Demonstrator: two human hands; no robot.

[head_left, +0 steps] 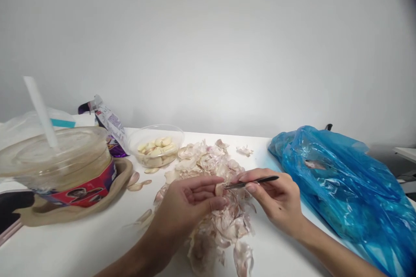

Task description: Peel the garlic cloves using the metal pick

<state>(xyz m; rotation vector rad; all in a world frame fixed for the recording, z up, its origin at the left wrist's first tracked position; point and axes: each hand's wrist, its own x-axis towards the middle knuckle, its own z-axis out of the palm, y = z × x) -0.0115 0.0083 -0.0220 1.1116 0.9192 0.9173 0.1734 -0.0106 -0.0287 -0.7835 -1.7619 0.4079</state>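
Note:
Between the thumb and fingers of my left hand [191, 203] is a small garlic clove [219, 189], closed in a pinch. My right hand [276, 199] grips a thin dark metal tool, like tweezers or a small knife [260, 180], its tip touching the clove. Under both hands lies a heap of papery garlic skins [208, 162] with white and purplish tints. Beyond my left hand, a clear plastic bowl [156, 149] holds several peeled cloves [162, 142]. A few unpeeled cloves [134, 181] rest on the table left of the heap.
A large lidded drink cup [65, 160] with a white straw [40, 112] stands at the left in a cardboard holder [120, 181]. Behind it is a purple and white wrapper [112, 127]. A blue plastic bag [338, 181] covers the right side of the white table [81, 246]. A wall rises behind.

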